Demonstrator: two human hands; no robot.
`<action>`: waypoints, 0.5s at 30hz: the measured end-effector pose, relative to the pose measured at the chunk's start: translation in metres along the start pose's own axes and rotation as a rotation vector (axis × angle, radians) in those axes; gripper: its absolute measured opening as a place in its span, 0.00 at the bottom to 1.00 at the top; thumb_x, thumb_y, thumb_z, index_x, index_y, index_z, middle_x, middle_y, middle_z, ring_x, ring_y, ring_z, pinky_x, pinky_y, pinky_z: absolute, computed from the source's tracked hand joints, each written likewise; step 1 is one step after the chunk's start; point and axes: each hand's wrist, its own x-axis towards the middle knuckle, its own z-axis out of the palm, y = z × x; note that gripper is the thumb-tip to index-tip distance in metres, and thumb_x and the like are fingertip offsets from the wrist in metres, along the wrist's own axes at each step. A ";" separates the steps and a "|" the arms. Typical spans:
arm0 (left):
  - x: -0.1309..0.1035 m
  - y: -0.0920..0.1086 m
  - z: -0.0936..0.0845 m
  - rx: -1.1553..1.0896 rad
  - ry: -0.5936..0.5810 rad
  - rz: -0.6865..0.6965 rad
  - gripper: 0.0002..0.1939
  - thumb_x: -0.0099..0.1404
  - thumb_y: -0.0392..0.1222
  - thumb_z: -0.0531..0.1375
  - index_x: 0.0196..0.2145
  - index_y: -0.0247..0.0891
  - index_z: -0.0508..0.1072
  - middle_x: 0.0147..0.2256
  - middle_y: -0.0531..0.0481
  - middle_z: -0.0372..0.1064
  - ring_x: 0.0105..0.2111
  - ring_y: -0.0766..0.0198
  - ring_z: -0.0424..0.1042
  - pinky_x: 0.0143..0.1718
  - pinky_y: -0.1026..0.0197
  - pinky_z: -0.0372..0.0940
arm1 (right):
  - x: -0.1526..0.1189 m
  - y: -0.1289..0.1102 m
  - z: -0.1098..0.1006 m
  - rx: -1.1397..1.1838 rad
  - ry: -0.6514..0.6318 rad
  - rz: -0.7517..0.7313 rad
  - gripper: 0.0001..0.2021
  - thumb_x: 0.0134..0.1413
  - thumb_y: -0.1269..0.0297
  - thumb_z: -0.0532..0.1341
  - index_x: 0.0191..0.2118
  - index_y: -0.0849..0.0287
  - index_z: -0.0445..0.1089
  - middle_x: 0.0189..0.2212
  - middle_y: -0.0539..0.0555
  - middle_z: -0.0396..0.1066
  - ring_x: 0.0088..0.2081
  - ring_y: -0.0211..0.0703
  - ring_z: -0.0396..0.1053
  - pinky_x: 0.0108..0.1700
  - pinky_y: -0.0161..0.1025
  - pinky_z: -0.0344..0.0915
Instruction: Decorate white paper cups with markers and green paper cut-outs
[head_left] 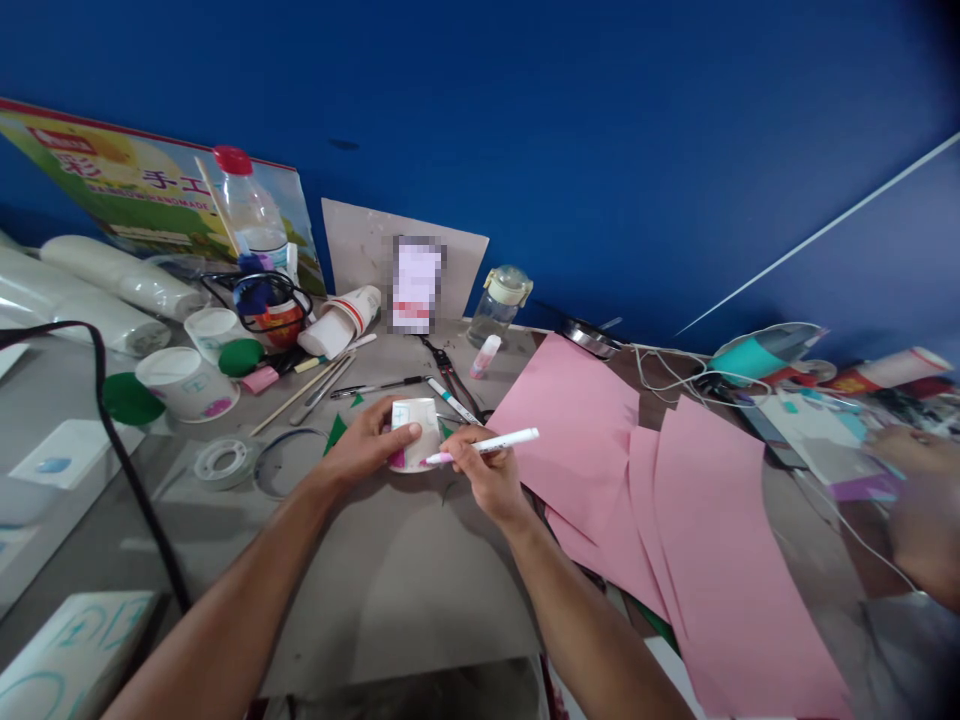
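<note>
A white paper cup (pixel 421 425) with teal lines and magenta patches stands upside down or tilted, I cannot tell which, in front of me. My left hand (pixel 367 437) grips it from the left, thumb across its side. In my right hand (pixel 487 475) is a white marker (pixel 510 440) with a pink tip end, touching the lower right of the cup beside a magenta mark. Behind the cup lie a teal-banded marker (pixel 452 400) and dark-handled pliers or scissors (pixel 444 366).
Pink sheets (pixel 712 540) spread at the right. Tape (pixel 224 460), a decorated cup (pixel 187 385) and a red-capped bottle (pixel 251 205) are at the left. A lidded jar (pixel 498 305) stands behind. Another person's blurred hand (pixel 919 450) is at the far right.
</note>
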 end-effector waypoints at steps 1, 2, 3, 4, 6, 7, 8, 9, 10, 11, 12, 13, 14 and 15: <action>0.000 -0.001 0.000 0.003 -0.003 0.007 0.27 0.55 0.56 0.64 0.46 0.33 0.73 0.40 0.43 0.75 0.39 0.52 0.72 0.38 0.57 0.66 | 0.000 0.001 0.000 -0.010 -0.008 0.000 0.15 0.57 0.54 0.60 0.26 0.59 0.71 0.19 0.48 0.62 0.23 0.34 0.57 0.26 0.34 0.55; 0.000 -0.002 0.000 0.005 -0.005 0.014 0.27 0.55 0.56 0.64 0.46 0.33 0.73 0.40 0.43 0.75 0.39 0.52 0.72 0.37 0.57 0.65 | -0.001 0.002 0.000 -0.016 -0.014 -0.001 0.15 0.57 0.54 0.60 0.27 0.59 0.71 0.19 0.48 0.62 0.23 0.34 0.57 0.26 0.34 0.55; 0.001 -0.002 0.000 0.007 -0.008 0.020 0.27 0.55 0.56 0.64 0.46 0.33 0.73 0.40 0.43 0.75 0.39 0.53 0.72 0.37 0.58 0.65 | -0.001 0.002 0.000 -0.022 -0.021 -0.003 0.15 0.58 0.55 0.60 0.27 0.59 0.72 0.20 0.48 0.62 0.23 0.34 0.57 0.26 0.34 0.55; 0.001 -0.002 0.000 0.008 -0.007 0.023 0.27 0.55 0.55 0.64 0.46 0.33 0.73 0.40 0.43 0.74 0.38 0.53 0.72 0.37 0.58 0.65 | -0.001 0.002 0.000 -0.027 -0.025 -0.006 0.15 0.58 0.55 0.60 0.27 0.59 0.72 0.20 0.48 0.63 0.23 0.34 0.57 0.26 0.34 0.55; 0.000 -0.001 0.000 0.002 -0.003 0.023 0.27 0.55 0.55 0.64 0.46 0.32 0.73 0.39 0.43 0.74 0.38 0.53 0.72 0.36 0.58 0.65 | -0.002 0.002 0.000 -0.037 -0.017 -0.013 0.15 0.58 0.55 0.59 0.27 0.59 0.72 0.20 0.48 0.63 0.23 0.34 0.57 0.26 0.34 0.55; 0.000 0.000 0.000 -0.002 0.000 0.022 0.27 0.55 0.55 0.64 0.46 0.32 0.73 0.38 0.43 0.74 0.37 0.53 0.71 0.36 0.58 0.65 | -0.001 0.002 0.000 -0.037 -0.005 -0.019 0.15 0.58 0.55 0.59 0.27 0.59 0.72 0.20 0.48 0.63 0.23 0.34 0.57 0.26 0.34 0.55; 0.000 0.000 0.001 -0.004 0.002 0.020 0.27 0.54 0.55 0.64 0.46 0.32 0.73 0.38 0.43 0.74 0.37 0.53 0.71 0.36 0.58 0.65 | -0.001 0.001 0.000 -0.030 0.008 -0.023 0.15 0.58 0.55 0.59 0.27 0.59 0.72 0.20 0.48 0.64 0.23 0.34 0.58 0.26 0.34 0.56; 0.000 0.001 0.001 -0.007 0.002 0.018 0.27 0.54 0.55 0.65 0.46 0.32 0.73 0.38 0.43 0.74 0.37 0.53 0.71 0.35 0.58 0.65 | -0.001 0.000 0.000 -0.016 0.020 -0.027 0.15 0.58 0.55 0.60 0.27 0.59 0.72 0.20 0.48 0.63 0.23 0.34 0.58 0.26 0.34 0.56; 0.000 0.000 0.001 -0.010 0.001 0.015 0.27 0.54 0.55 0.65 0.46 0.32 0.73 0.38 0.44 0.74 0.37 0.53 0.71 0.35 0.58 0.65 | -0.001 0.000 0.000 0.003 0.027 -0.030 0.15 0.58 0.55 0.60 0.27 0.59 0.72 0.20 0.48 0.63 0.23 0.34 0.58 0.26 0.34 0.56; 0.000 0.000 0.001 -0.012 -0.003 0.014 0.27 0.54 0.55 0.65 0.46 0.33 0.73 0.38 0.44 0.74 0.37 0.53 0.71 0.36 0.58 0.65 | 0.000 -0.001 0.000 0.020 0.026 -0.031 0.15 0.58 0.55 0.60 0.26 0.59 0.71 0.20 0.48 0.63 0.22 0.34 0.58 0.26 0.34 0.56; 0.001 -0.001 0.000 -0.015 -0.007 0.014 0.27 0.55 0.55 0.65 0.46 0.33 0.73 0.38 0.44 0.74 0.38 0.52 0.71 0.36 0.58 0.65 | 0.000 -0.001 0.000 0.033 0.021 -0.033 0.15 0.58 0.55 0.60 0.26 0.59 0.71 0.19 0.47 0.62 0.22 0.34 0.57 0.25 0.34 0.55; 0.001 -0.002 0.000 -0.018 -0.008 0.016 0.26 0.55 0.55 0.64 0.46 0.33 0.73 0.39 0.44 0.74 0.38 0.52 0.71 0.36 0.57 0.65 | -0.001 -0.001 0.000 0.038 0.012 -0.034 0.15 0.58 0.55 0.60 0.26 0.59 0.71 0.19 0.47 0.62 0.22 0.34 0.57 0.25 0.34 0.55; 0.001 -0.004 0.000 -0.020 -0.009 0.019 0.26 0.55 0.55 0.64 0.46 0.33 0.73 0.39 0.43 0.74 0.38 0.52 0.71 0.37 0.57 0.65 | -0.001 0.000 0.000 0.034 0.003 -0.036 0.15 0.58 0.55 0.60 0.26 0.59 0.71 0.19 0.47 0.61 0.22 0.34 0.57 0.25 0.34 0.55; 0.002 -0.005 0.000 -0.022 -0.009 0.022 0.26 0.55 0.54 0.65 0.46 0.33 0.73 0.39 0.43 0.74 0.39 0.52 0.71 0.37 0.57 0.65 | -0.001 0.000 -0.001 0.023 -0.006 -0.039 0.14 0.58 0.56 0.60 0.26 0.59 0.71 0.19 0.47 0.61 0.22 0.34 0.57 0.25 0.34 0.55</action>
